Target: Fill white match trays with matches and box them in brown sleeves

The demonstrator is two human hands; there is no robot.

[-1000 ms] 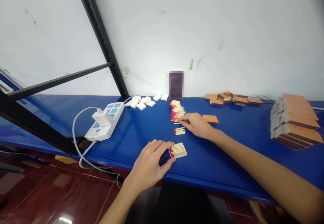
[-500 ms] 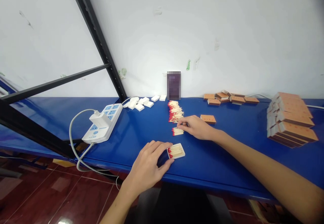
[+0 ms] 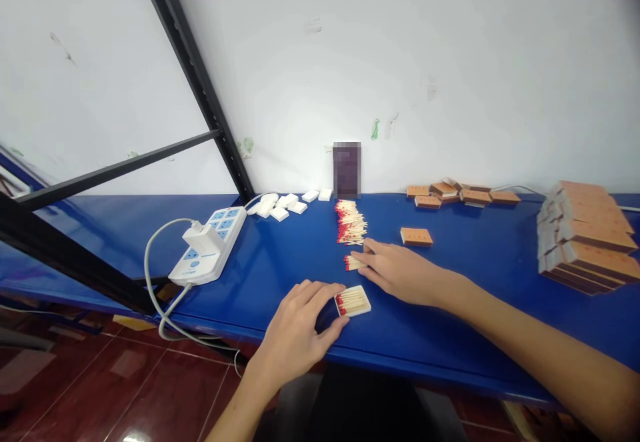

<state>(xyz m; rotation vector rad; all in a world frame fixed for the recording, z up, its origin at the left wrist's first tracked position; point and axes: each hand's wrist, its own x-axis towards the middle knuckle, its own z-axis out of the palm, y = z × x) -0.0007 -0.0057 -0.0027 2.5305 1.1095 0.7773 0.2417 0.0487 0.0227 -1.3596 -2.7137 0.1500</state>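
Tray (image 3: 359,311) in grip of left fingers (image 3: 327,293), near table edge (image 3: 400,367) — narrow gap — matches (image 3: 351,264) between right fingers (image 3: 370,259)

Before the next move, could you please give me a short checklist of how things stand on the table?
1. Left hand steadying the white tray: ok, thumb and finger at its left end.
2. Matches in the tray facing one way: ok, red heads to the left.
3. Right hand at the small group of matches: ok; firm grip: cannot tell.
4. Large match pile neatly aligned: not ok, sticks lie unevenly.
5. Power strip away from both hands: ok.
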